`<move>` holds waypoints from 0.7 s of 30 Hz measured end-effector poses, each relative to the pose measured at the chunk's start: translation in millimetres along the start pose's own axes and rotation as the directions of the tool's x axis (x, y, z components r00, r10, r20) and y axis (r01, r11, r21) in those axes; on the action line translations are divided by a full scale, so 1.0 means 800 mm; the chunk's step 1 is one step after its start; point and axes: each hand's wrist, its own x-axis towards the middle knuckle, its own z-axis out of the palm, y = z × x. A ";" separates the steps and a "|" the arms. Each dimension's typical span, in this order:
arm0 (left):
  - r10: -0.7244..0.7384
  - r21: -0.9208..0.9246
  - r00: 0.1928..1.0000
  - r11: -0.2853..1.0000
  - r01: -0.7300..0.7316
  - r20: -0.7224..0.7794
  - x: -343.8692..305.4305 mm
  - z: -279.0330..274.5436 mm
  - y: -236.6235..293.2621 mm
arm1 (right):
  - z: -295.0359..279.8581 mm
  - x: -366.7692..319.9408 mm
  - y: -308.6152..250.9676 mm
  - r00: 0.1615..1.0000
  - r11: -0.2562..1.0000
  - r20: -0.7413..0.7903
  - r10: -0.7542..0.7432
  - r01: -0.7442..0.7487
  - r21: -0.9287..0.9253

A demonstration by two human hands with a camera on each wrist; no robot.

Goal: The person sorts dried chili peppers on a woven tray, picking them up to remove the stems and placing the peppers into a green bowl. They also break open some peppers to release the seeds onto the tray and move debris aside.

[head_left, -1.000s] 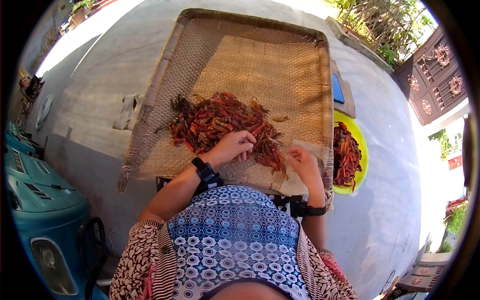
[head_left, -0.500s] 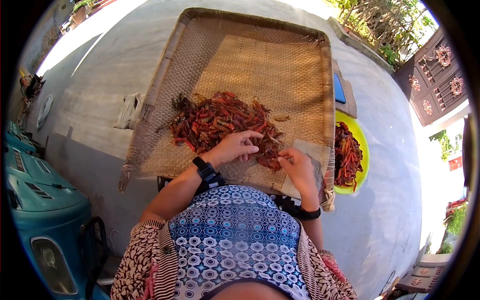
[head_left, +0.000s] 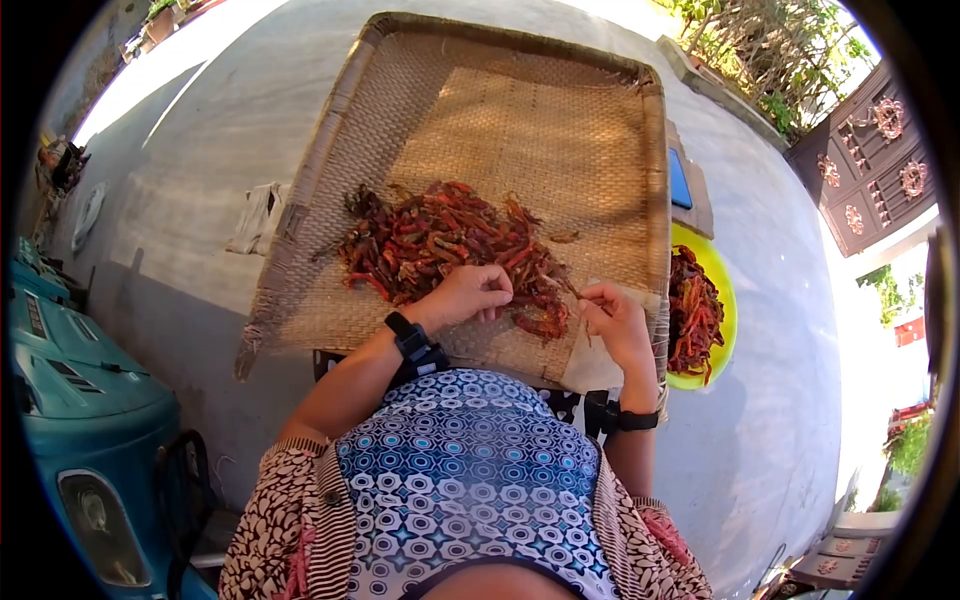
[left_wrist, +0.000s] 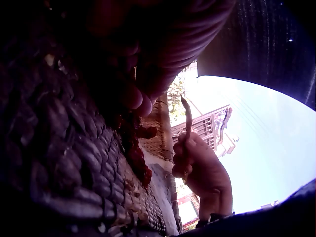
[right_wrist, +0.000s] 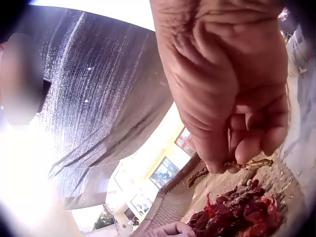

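Note:
A pile of dried red chilies (head_left: 440, 235) lies on the woven bamboo tray (head_left: 520, 120), with a smaller cluster (head_left: 542, 318) at its near right side. My right hand (head_left: 618, 328) pinches one thin brownish dried chili (left_wrist: 187, 117) between thumb and fingertips, right of that cluster. In the left wrist view this chili points upward from the fingers. Over the near edge of the pile is my left hand (head_left: 468, 295), thumb and fingers bent close together. In the left wrist view its fingers are dark, and I cannot tell whether they hold anything.
A yellow basin (head_left: 729, 300) of dark red chilies stands right of the tray. Under the right hand lies a pale flat sheet (head_left: 592, 368) at the tray's near right corner. A blue flat object (head_left: 680, 180) is beyond the basin. A teal vehicle (head_left: 90, 410) stands at left.
My right hand went left to the small cluster, then drew back right with a thin chili in its fingertips. The left hand has stayed by the pile, its fingers drawn in slightly.

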 end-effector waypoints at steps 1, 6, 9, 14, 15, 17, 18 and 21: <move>-0.001 -0.002 1.000 1.000 0.001 -0.006 -0.001 0.000 0.001 | -0.009 0.005 0.010 1.000 0.996 -0.019 -0.013 0.015 0.084; 0.020 -0.009 1.000 1.000 -0.020 -0.013 -0.004 0.001 0.003 | -0.047 0.018 0.006 0.927 0.544 -0.370 0.069 0.276 0.793; 0.010 -0.016 1.000 1.000 -0.010 -0.010 -0.006 0.002 0.006 | -0.045 0.014 0.010 0.941 0.602 -0.262 0.214 0.085 0.794; 0.010 -0.033 1.000 0.999 -0.010 0.009 0.000 -0.001 -0.004 | 0.042 -0.002 -0.006 0.996 0.999 0.079 -0.030 0.028 0.024; 0.009 -0.030 1.000 1.000 -0.008 0.008 0.000 0.000 -0.004 | 0.058 -0.003 -0.006 0.989 0.983 0.049 -0.137 0.142 -0.118; 0.008 -0.024 1.000 1.000 -0.008 0.001 0.000 0.000 -0.002 | 0.068 -0.001 -0.007 0.980 0.957 0.042 -0.193 0.198 -0.213; 0.010 -0.021 1.000 1.000 -0.010 -0.006 -0.001 0.001 -0.002 | 0.069 0.001 -0.011 0.989 0.975 0.054 -0.141 0.148 -0.168; 0.018 -0.018 1.000 1.000 -0.018 -0.004 -0.001 0.001 -0.003 | 0.065 0.007 -0.003 0.991 0.996 0.116 -0.070 0.077 -0.051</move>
